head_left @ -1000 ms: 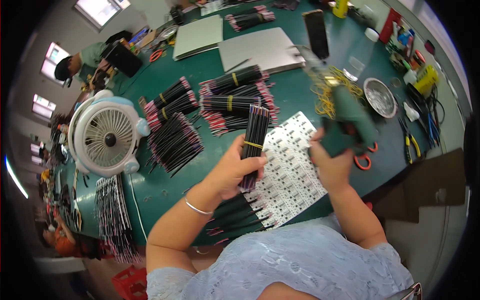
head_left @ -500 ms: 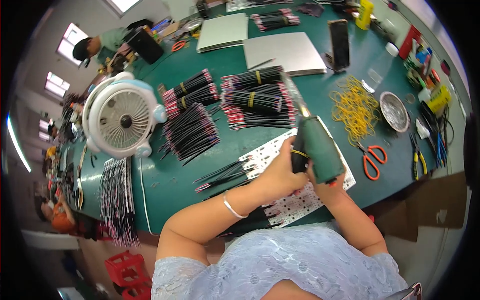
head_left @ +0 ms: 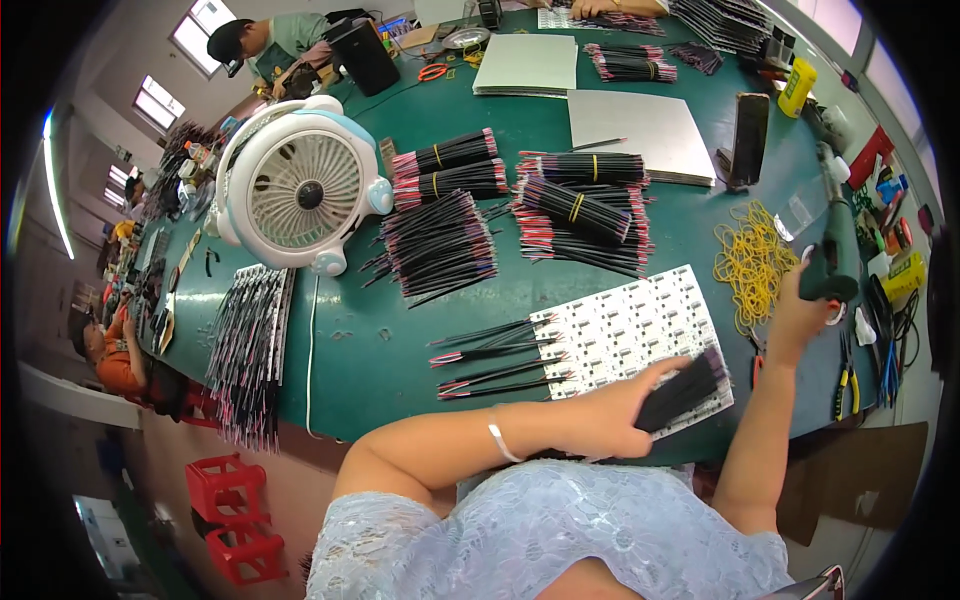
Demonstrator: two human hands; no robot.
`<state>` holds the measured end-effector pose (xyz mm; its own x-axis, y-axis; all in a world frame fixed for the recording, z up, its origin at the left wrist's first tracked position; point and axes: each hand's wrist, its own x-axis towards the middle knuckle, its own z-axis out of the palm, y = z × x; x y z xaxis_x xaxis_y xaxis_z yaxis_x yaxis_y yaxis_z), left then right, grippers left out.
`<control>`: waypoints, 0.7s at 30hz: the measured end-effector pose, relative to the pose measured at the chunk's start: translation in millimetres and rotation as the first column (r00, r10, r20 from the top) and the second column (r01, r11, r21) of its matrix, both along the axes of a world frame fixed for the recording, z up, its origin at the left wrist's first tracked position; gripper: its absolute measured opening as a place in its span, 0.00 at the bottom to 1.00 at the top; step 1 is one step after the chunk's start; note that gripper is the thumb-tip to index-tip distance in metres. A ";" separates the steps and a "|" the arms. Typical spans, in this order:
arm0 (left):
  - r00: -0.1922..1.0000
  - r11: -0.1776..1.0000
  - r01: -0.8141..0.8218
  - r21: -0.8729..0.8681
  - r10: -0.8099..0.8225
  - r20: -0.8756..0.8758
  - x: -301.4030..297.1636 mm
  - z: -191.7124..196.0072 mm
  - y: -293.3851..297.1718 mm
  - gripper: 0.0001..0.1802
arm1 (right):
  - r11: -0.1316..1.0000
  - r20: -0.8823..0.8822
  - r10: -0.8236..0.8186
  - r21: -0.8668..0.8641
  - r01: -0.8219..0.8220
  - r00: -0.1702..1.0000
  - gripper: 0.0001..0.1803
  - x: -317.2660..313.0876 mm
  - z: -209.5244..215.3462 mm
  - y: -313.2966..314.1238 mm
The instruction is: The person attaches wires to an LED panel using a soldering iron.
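My left hand (head_left: 612, 412) grips a bundle of black wires (head_left: 685, 392) over the right lower corner of a white circuit board panel (head_left: 625, 335). Loose black wires with red and white ends (head_left: 490, 350) stick out from the panel's left edge. At the right, my right hand (head_left: 795, 312) is wrapped around the handle of a green heat gun (head_left: 838, 250), whose barrel points away from me. Beside that hand lies a heap of yellow rubber bands (head_left: 748, 262). Scissors with orange handles (head_left: 756, 368) are mostly hidden by my right forearm.
Banded wire bundles (head_left: 585, 200) and a loose wire pile (head_left: 440, 245) lie beyond the panel. A white fan (head_left: 305, 190) stands at left, near a wire-fringed panel (head_left: 255, 335). Pliers (head_left: 846, 385) rest at right. A phone (head_left: 748, 140) stands upright. Other people (head_left: 290, 55) work around the table.
My hands have moved apart. The right took the heat gun rightward, off the panel; the left brought the wire bundle down toward the near right corner. The whole view has shifted.
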<state>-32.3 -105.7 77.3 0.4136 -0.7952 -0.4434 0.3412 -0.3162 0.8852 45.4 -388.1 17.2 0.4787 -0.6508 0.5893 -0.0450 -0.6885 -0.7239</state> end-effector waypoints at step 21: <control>0.097 0.544 -0.714 0.441 -0.546 0.832 133.5 -25.3 214.8 0.37 | 0.977 0.001 0.198 0.084 -0.197 0.980 0.04 -47.2 9.5 -6.2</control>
